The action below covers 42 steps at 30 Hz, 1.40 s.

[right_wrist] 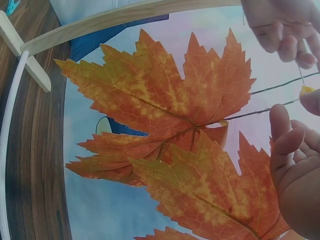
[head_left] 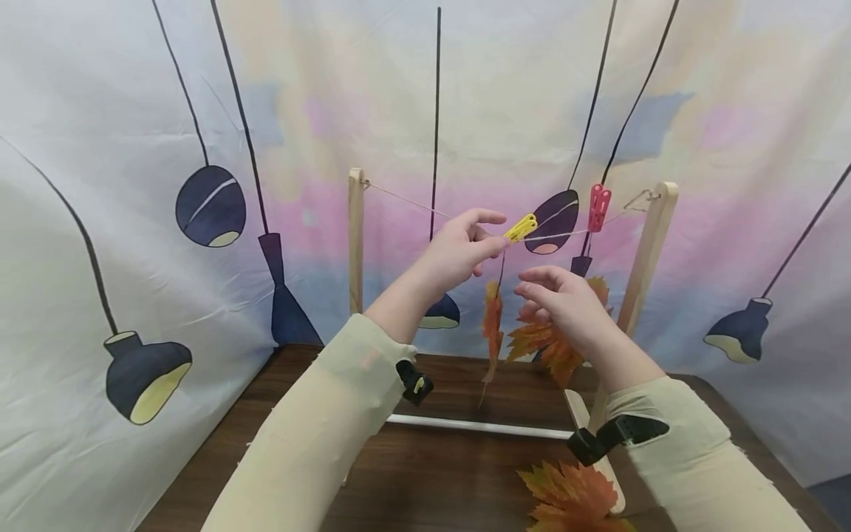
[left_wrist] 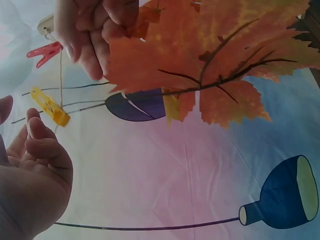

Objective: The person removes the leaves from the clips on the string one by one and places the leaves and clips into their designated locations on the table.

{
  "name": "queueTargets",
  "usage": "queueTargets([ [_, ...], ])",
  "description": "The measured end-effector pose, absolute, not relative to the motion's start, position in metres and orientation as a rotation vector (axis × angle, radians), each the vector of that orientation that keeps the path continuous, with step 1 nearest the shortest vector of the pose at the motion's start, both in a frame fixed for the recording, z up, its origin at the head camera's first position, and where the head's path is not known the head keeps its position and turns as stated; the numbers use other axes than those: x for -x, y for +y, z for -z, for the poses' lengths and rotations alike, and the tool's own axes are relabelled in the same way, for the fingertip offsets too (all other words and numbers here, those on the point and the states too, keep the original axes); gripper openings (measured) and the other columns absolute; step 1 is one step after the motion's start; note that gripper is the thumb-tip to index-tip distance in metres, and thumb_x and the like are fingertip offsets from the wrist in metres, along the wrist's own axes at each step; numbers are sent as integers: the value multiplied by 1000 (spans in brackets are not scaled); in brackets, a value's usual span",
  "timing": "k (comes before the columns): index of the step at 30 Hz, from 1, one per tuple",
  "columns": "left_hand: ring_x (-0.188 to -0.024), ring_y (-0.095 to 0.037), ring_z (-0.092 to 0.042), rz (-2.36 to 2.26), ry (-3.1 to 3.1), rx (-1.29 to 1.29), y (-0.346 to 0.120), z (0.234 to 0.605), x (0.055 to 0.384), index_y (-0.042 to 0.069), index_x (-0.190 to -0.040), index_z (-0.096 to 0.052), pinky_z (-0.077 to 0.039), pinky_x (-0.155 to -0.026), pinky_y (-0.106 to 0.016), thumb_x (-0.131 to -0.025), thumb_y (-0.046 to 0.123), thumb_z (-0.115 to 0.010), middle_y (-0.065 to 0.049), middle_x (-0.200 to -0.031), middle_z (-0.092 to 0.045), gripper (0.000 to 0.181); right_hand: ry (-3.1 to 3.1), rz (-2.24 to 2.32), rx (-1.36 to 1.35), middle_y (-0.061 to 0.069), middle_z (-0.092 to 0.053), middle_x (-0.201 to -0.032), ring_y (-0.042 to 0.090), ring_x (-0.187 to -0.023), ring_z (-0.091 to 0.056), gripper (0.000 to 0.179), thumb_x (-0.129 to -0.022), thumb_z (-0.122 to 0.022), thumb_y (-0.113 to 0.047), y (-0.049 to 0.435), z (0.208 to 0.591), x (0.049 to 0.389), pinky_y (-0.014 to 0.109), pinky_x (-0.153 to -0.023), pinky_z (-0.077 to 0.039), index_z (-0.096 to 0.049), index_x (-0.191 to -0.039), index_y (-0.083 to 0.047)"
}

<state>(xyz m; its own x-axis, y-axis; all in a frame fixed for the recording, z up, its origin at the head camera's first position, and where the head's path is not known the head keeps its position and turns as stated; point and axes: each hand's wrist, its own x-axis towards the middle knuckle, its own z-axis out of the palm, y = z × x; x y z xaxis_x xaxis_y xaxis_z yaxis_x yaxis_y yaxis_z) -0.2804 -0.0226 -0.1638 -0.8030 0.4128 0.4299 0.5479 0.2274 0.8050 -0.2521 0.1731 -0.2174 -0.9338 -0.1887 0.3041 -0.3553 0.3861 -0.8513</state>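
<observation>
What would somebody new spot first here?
Probably the bright orange leaves, two of them hanging below the string. Then the yellow clip on the string, by the left hand, and the red clip farther right. Behind, big dark lamps are pictured on the pastel backdrop.

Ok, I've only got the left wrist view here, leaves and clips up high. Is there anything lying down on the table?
Observer: Yes, the head view shows an orange leaf on the dark wooden table, low in the picture.
Operator: Right. I see just the top of the wooden stand. What's down low on it?
Observer: In the head view, a white rod runs across near the bottom.
Operator: And any clip besides the red clip and yellow clip?
Observer: Possibly: the right wrist view has a small teal thing in its corner. It's cut off, so I can't be sure it's a clip.
</observation>
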Motion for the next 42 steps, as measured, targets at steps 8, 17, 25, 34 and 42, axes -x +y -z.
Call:
queueTargets([
  [8,-78,-25,-58,1623,-2308,920,-17,160,281,22,-128,-54,-49,-70,-38,-91,30,-62,-3,-100,-58,39,-2465,-1575,-498,17,-55,-125,24,-86,-65,53,-93,-58,-35,166,215,257,35,-78,-53,-47,-133,-3],
  [17,-82,-22,-61,1668,-2300,861,-9,158,283,22,-129,-50,-48,-65,-33,-90,29,-63,1,-111,-56,42,-2462,-1600,-503,15,-55,-124,27,-88,-64,51,-93,-58,-33,165,215,262,36,-75,-54,-46,-133,-3],
  [25,-86,-27,-61,1691,-2292,870,-4,158,284,22,-130,-49,-51,-65,-36,-90,28,-63,2,-116,-55,42,-2451,-1597,-502,16,-54,-124,32,-90,-62,46,-94,-57,-27,161,213,264,35,-71,-54,-47,-131,-2],
  [34,-82,-23,-61,1697,-2342,852,1,159,289,22,-131,-47,-52,-61,-32,-91,28,-62,1,-117,-54,43,-2443,-1596,-500,15,-52,-127,27,-90,-62,44,-95,-55,-24,160,215,265,36,-75,-53,-46,-131,-2],
  [42,-88,-25,-62,1710,-2351,855,6,154,284,20,-136,-43,-54,-61,-30,-91,26,-62,-4,-128,-50,49,-2449,-1596,-495,12,-55,-123,26,-92,-61,47,-94,-57,-32,157,215,264,34,-76,-52,-48,-131,-4],
])
